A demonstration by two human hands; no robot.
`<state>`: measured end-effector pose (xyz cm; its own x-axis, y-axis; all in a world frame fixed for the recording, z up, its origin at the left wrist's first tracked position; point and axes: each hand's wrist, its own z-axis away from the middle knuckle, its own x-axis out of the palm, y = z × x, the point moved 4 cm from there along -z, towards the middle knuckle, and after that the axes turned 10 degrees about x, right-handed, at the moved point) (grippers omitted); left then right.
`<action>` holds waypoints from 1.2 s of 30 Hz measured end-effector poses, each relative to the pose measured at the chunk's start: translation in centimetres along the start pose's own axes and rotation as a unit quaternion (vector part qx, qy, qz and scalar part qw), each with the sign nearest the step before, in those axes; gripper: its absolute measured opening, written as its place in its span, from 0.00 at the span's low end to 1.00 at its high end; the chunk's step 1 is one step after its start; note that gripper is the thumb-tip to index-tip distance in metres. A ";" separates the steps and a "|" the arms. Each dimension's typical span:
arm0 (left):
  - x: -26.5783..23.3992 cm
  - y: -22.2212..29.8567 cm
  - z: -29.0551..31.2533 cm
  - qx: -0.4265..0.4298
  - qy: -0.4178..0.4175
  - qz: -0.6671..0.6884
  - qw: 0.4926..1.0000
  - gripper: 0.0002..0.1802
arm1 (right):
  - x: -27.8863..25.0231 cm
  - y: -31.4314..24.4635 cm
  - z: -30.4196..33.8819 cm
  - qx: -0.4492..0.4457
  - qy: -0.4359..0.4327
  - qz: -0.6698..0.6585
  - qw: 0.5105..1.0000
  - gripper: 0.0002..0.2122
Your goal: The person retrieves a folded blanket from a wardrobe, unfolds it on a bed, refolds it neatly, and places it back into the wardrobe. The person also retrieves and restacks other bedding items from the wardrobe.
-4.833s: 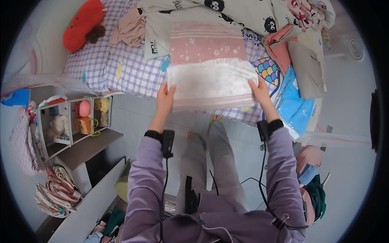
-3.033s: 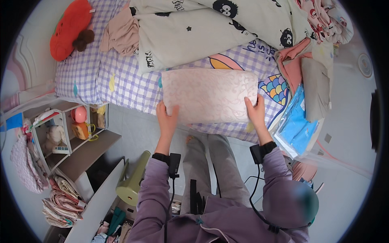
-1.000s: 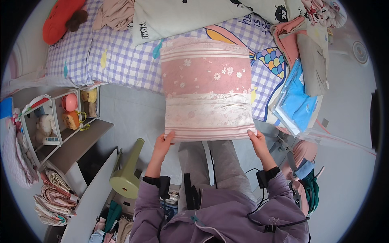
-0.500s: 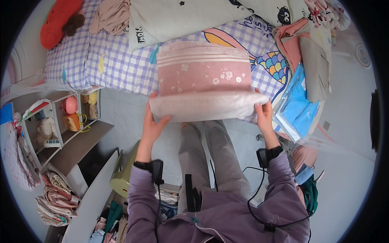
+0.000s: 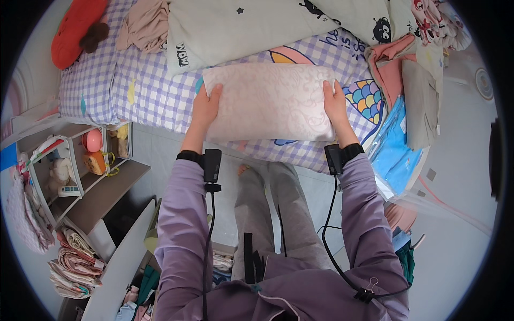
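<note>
A folded pale pink towel [image 5: 270, 104] with a faint scroll pattern lies at the near side of the bed, over the purple checked sheet [image 5: 155, 104]. My left hand [image 5: 205, 109] is closed on its left edge, thumb on top. At the opposite edge, my right hand [image 5: 335, 107] grips it the same way; the fingers of both hands are partly hidden beneath the cloth. The darker pink flowered face of the towel is out of sight.
A pale quilt [image 5: 230, 32] covers the far side of the bed. Blue plastic-wrapped fabric [image 5: 396, 152] and grey folded cloth [image 5: 420, 104] lie at the right. Left of me stand a shelf with toys [image 5: 64, 168] and a pile of folded clothes [image 5: 77, 265].
Both hands have moved forward, away from me, folding the towel over onto itself. Its flowered pink face, visible before, is now covered by the pale side.
</note>
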<state>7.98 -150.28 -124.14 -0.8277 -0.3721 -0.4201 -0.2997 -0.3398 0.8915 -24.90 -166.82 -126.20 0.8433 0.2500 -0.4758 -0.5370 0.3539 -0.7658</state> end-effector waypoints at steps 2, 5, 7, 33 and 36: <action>0.4 -0.6 -0.6 0.013 0.015 -0.076 0.997 0.28 | 0.4 0.0 -0.4 -0.030 0.012 0.012 0.999 0.25; 0.7 -1.3 -0.5 -0.038 0.023 -0.113 0.993 0.29 | 0.3 -0.5 0.1 -0.052 0.024 -0.013 0.998 0.25; 0.3 -0.4 0.0 0.029 0.081 -0.186 0.979 0.31 | 0.0 -1.0 1.0 -0.048 0.052 -0.008 0.997 0.25; -8.2 5.0 51.4 -0.335 0.439 0.221 0.804 0.26 | 6.3 -8.1 31.9 -0.077 -0.515 0.125 0.845 0.20; -9.7 6.9 61.3 -0.339 0.540 0.224 0.737 0.27 | 10.6 -9.7 39.7 -0.141 -0.582 0.196 0.777 0.20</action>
<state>-15.14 -96.06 -103.52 0.1998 -0.9239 -0.3262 0.4983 -0.1909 0.8457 -11.66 -131.79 -106.67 -0.0635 0.9920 -0.1091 -0.5821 -0.1256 -0.8033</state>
